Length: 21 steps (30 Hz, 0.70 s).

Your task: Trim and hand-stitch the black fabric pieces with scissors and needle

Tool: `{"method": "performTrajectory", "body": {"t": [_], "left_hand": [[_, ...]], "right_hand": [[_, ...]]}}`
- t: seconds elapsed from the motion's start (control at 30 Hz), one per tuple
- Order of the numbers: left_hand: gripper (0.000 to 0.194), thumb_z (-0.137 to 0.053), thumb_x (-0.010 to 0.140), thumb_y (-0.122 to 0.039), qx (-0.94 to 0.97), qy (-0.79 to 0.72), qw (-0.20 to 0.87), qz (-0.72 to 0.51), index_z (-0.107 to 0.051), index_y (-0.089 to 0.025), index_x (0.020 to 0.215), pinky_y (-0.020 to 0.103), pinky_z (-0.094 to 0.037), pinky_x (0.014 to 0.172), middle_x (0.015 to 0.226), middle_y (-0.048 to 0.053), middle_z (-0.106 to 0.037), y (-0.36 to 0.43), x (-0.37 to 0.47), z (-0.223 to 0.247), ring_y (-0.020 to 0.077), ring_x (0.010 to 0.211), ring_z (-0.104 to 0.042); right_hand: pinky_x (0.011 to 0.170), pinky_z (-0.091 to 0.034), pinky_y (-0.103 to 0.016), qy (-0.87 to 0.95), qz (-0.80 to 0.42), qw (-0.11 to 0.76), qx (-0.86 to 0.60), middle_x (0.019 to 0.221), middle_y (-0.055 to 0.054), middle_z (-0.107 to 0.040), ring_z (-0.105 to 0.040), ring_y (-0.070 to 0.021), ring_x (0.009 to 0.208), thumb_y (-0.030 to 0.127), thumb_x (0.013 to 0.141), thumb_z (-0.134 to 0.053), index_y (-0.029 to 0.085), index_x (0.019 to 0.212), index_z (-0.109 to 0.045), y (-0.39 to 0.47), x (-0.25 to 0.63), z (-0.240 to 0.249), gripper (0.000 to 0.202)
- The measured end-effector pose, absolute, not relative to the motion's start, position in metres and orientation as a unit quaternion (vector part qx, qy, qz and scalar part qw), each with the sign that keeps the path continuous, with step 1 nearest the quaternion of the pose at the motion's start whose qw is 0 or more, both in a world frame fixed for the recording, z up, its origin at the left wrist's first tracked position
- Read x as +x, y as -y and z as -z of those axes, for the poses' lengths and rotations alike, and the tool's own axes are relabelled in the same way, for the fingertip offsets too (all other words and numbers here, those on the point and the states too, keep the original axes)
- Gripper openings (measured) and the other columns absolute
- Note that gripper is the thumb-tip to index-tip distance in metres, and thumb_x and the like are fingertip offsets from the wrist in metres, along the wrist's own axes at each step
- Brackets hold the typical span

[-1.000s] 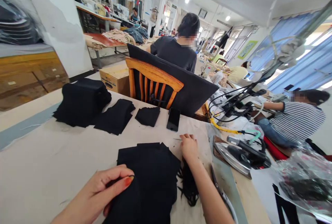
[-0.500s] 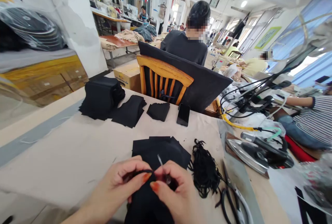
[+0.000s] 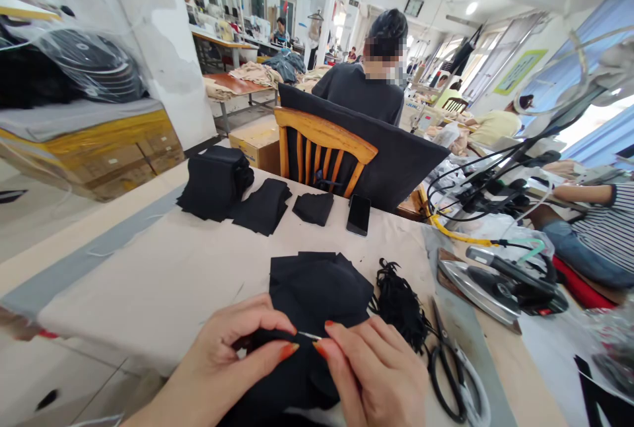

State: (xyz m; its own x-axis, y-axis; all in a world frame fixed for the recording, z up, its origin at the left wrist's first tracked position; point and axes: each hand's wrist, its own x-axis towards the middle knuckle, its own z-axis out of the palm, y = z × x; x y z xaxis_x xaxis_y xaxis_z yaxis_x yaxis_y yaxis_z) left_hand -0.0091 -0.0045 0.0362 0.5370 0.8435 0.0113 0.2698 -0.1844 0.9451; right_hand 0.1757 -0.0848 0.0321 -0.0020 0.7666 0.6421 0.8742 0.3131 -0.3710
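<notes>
My left hand (image 3: pixel 242 351) pinches the edge of a black fabric piece (image 3: pixel 292 374) between thumb and fingers. Opposite it, my right hand (image 3: pixel 374 364) grips a thin metal tool (image 3: pixel 310 335) whose tip reaches the cloth at my left fingertips. Beyond both hands lies a loose pile of black fabric pieces (image 3: pixel 321 285). A tangle of black strips (image 3: pixel 402 305) is right of that pile. Scissors (image 3: pixel 458 374) with one black and one pale handle rest beside my right hand.
Black fabric stacks (image 3: pixel 215 183) and a dark phone (image 3: pixel 358 215) line the far table edge. An iron (image 3: pixel 488 288) lies at the right, near hanging cables (image 3: pixel 456 199). A wooden chair (image 3: pixel 329 133) and a seated person (image 3: pixel 366 87) are beyond.
The view has shifted slightly, so the table things appear further right. The metal tool has gone from steeply raised to nearly level, and my right hand has turned and moved rightward.
</notes>
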Motion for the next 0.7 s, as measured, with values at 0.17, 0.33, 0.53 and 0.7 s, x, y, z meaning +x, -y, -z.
{"method": "performTrajectory", "body": {"t": [0.17,0.33,0.53,0.7], "left_hand": [[0.012,-0.063,0.081,-0.03,0.727,-0.378,0.497,-0.286,-0.073,-0.029,0.075,0.024,-0.041,0.056,0.064,-0.002,-0.06,0.0063,-0.0113,-0.0364,0.0156,0.06,-0.057],[0.01,-0.065,0.08,-0.029,0.729,-0.385,0.486,-0.29,-0.074,-0.029,0.075,0.024,-0.041,0.054,0.064,-0.002,-0.06,0.0084,-0.0134,-0.0348,0.0159,0.059,-0.057],[0.011,-0.064,0.08,-0.028,0.731,-0.384,0.487,-0.286,-0.074,-0.029,0.074,0.024,-0.041,0.055,0.064,-0.002,-0.062,0.0062,-0.0114,-0.0348,0.0165,0.06,-0.058],[0.012,-0.063,0.082,-0.03,0.732,-0.375,0.493,-0.283,-0.073,-0.029,0.075,0.023,-0.042,0.055,0.064,-0.002,-0.061,0.005,-0.0118,-0.0336,0.0156,0.059,-0.058]], "right_hand": [[0.058,-0.035,-0.03,0.704,0.117,0.382,-0.587,0.054,-0.001,-0.062,-0.055,-0.0154,0.053,0.021,0.09,-0.054,0.018,0.074,-0.067,0.0866,0.1666,-0.0386,0.021],[0.055,-0.033,-0.029,0.716,0.125,0.37,-0.579,0.051,-0.001,-0.058,-0.053,-0.0147,0.051,0.022,0.091,-0.053,0.019,0.071,-0.065,0.0851,0.166,-0.0402,0.024],[0.055,-0.033,-0.029,0.726,0.129,0.36,-0.572,0.05,0.0,-0.057,-0.054,-0.0147,0.052,0.023,0.093,-0.051,0.02,0.071,-0.065,0.0821,0.1685,-0.0418,0.025],[0.052,-0.028,-0.03,0.738,0.134,0.341,-0.567,0.051,0.0,-0.056,-0.05,-0.0139,0.05,0.022,0.093,-0.052,0.019,0.068,-0.062,0.0808,0.1701,-0.0437,0.027]]}}
